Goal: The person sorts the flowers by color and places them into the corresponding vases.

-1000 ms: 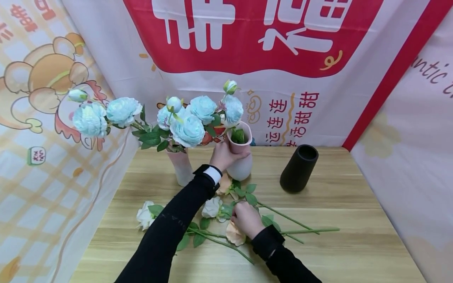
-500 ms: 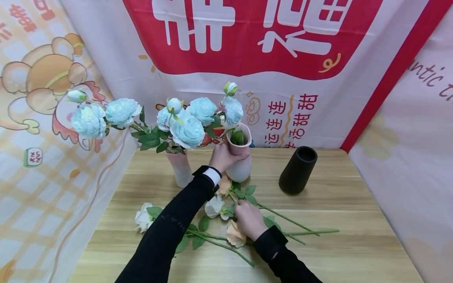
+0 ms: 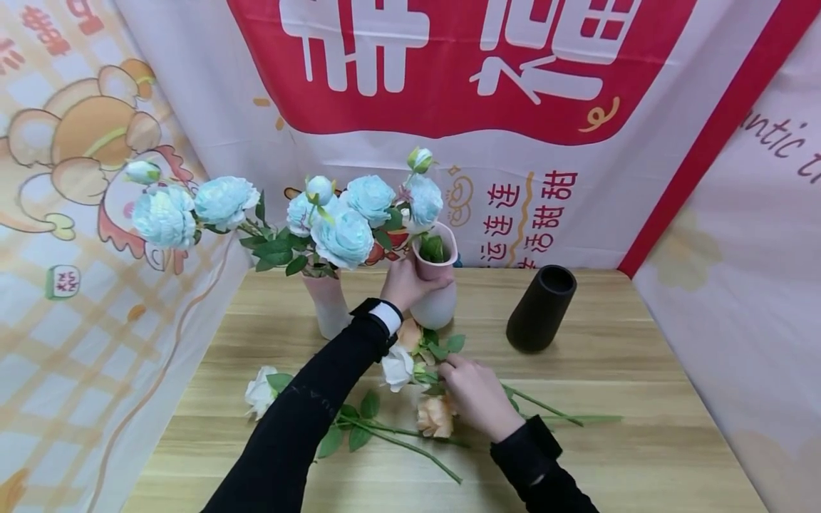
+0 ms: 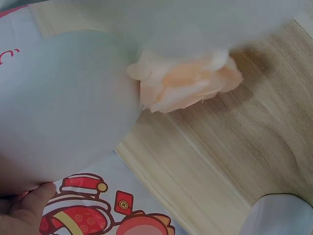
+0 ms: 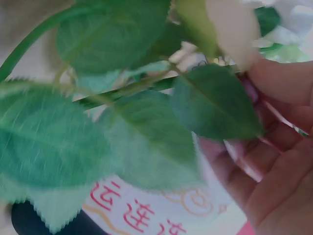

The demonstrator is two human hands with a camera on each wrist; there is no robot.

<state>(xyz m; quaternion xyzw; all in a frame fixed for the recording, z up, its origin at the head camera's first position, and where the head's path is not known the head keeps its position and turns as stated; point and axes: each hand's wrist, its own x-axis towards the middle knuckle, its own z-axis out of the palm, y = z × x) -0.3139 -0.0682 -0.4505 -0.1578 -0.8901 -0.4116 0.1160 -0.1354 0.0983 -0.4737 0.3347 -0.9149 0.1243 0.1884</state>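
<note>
In the head view my left hand grips the neck of a pink-and-white vase; leafy green shows inside its mouth. The vase's pale body fills the left of the left wrist view. My right hand pinches the stem of a white rose just below its bloom. Green leaves of that stem spread before the hand in the right wrist view. Beneath it lies a peach rose, and another peach rose lies by the vase's foot, its petals partly hidden in the left wrist view.
A slimmer pink-and-white vase with several blue peonies stands at the left. A black vase stands at the right. Another white rose and loose green stems lie on the wooden table. Printed cloths hang behind.
My right hand has shifted right and a little up, drawing the white rose along and tilting its bloom. The lower peach rose has turned slightly. My left hand stays on the vase.
</note>
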